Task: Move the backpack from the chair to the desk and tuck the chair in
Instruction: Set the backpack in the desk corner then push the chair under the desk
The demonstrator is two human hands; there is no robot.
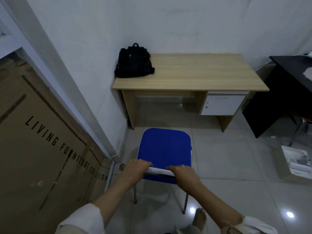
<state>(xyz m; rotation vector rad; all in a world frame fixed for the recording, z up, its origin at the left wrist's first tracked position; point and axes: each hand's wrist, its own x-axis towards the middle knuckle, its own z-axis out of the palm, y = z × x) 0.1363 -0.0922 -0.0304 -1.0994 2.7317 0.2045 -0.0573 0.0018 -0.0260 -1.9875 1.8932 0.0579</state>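
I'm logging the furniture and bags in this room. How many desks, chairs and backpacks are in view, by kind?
Desks: 2, the wooden desk and the black desk
Chairs: 1, the blue chair, both hands on its backrest
Backpacks: 1, the black backpack, on the wooden desk's left end
Total: 4

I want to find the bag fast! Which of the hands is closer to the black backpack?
Left. The left hand grips the chair backrest on the side below the backpack, which sits on the desk's far-left corner. The right hand grips further right.
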